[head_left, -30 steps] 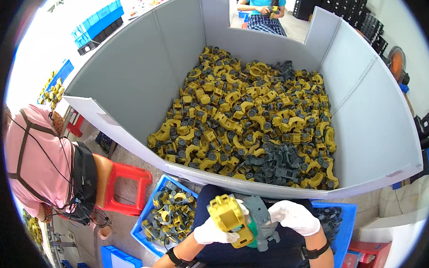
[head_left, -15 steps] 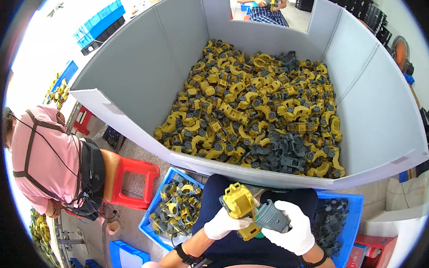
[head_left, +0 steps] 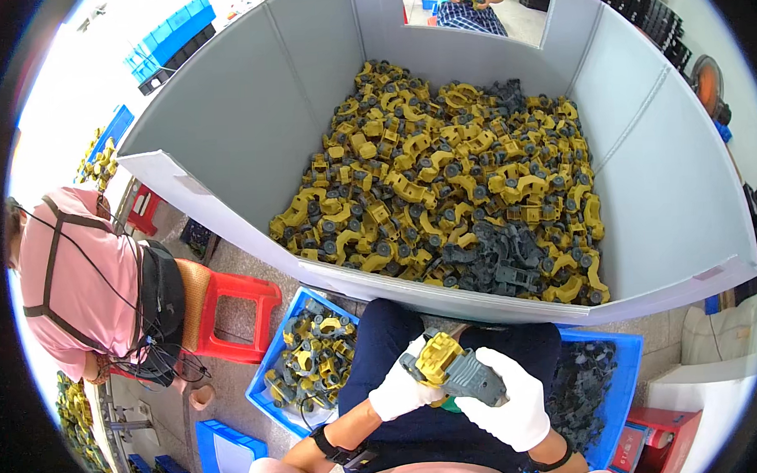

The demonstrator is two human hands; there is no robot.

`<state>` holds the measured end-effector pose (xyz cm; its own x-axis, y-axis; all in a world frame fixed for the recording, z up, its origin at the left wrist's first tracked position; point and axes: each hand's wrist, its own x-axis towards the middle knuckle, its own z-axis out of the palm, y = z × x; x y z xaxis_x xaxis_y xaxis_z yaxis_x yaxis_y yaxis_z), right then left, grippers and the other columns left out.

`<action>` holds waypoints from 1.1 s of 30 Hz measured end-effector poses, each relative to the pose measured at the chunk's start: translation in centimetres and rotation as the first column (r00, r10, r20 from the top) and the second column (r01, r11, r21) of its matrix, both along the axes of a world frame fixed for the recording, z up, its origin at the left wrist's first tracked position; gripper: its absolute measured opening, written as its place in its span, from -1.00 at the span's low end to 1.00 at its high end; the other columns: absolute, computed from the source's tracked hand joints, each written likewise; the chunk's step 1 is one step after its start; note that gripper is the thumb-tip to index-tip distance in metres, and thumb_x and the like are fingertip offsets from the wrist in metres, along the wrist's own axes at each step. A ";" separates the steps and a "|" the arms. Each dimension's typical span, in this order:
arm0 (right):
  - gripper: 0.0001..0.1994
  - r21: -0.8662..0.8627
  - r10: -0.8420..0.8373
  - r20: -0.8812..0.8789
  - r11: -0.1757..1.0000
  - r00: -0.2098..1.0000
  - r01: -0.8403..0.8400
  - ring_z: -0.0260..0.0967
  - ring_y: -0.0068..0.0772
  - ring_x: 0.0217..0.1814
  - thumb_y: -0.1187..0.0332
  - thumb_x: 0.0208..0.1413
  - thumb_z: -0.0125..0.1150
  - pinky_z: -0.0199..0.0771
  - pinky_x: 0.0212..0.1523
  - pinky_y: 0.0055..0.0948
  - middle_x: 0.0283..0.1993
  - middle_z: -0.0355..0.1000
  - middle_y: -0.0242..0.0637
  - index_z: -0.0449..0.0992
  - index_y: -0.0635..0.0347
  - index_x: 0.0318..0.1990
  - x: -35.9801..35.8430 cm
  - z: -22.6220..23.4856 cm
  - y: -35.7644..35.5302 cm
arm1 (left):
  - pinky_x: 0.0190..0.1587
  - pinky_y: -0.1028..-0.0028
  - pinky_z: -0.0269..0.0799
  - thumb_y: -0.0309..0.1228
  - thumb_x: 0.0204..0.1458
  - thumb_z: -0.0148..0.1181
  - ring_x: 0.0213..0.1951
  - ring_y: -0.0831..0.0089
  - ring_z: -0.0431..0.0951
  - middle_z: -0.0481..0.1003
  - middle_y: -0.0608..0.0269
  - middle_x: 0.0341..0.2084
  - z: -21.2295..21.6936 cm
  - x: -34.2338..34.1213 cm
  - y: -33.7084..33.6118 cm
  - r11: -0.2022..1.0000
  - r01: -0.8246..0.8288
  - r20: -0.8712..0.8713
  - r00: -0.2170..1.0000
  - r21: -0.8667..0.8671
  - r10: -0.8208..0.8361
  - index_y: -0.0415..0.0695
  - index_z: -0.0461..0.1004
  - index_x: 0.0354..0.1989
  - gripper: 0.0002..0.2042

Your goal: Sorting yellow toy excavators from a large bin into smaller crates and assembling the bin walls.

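On my head feed: my left hand (head_left: 405, 392), white glove, has its grip closed around the yellow toy piece (head_left: 438, 357). My right hand (head_left: 514, 407), also gloved, has its grip pinching the dark grey piece (head_left: 473, 378). I see both pieces over the lap, meeting end to end; can't tell if they're locked. Blue crate of mixed parts (head_left: 268, 413) sits left of the lap, blue crate of dark grey parts (head_left: 623, 386) right. Ahead, the grey-walled bin (head_left: 673, 209) holds a big yellow-and-grey pile (head_left: 443, 180).
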<state>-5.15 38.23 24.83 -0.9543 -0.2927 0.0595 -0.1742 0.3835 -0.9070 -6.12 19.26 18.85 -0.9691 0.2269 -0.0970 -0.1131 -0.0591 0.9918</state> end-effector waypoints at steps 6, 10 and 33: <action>-0.37 0.037 -0.007 -0.004 0.999 1.000 0.007 0.56 -0.30 -0.23 0.39 -0.16 0.50 0.59 -0.21 -0.40 -0.16 0.51 -0.08 0.38 0.32 0.11 0.2 0.8 0.0 | -0.05 0.29 0.36 -0.37 -0.24 0.29 -0.11 0.09 0.45 0.51 0.15 -0.20 -1.3 0.2 -0.1 0.995 0.028 -0.042 0.999 -0.099 -0.033 -0.09 0.49 -0.15 -0.63; -0.35 0.111 0.064 -0.139 0.993 0.988 -0.049 0.53 -0.36 -0.33 0.44 -0.17 0.48 0.55 -0.30 -0.45 -0.25 0.49 -0.12 0.36 0.37 0.15 -0.5 1.7 -0.3 | 0.26 0.39 0.19 -0.36 -0.24 0.45 0.14 0.34 0.38 0.40 0.20 0.07 -2.2 0.4 -0.9 0.920 0.175 -0.058 0.976 -0.352 -0.208 -0.16 0.28 0.20 -0.27; -0.20 0.261 0.143 -0.409 0.965 0.901 -0.035 0.41 -0.18 -0.48 0.35 -0.17 0.45 0.45 -0.56 -0.30 -0.38 0.39 -0.07 0.18 0.57 0.21 1.8 -0.2 -1.8 | 0.18 0.15 0.26 -0.34 -0.03 0.18 0.10 0.07 0.40 0.46 0.09 0.00 -2.5 1.8 -0.8 0.842 0.011 -0.444 0.846 -0.539 -0.295 -0.06 0.45 0.04 -0.61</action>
<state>-3.33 36.46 24.66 -0.8243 -0.4320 0.3659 -0.5619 0.5454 -0.6219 -4.32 18.47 16.30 -0.8692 0.4334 0.2381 0.4321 0.4314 0.7919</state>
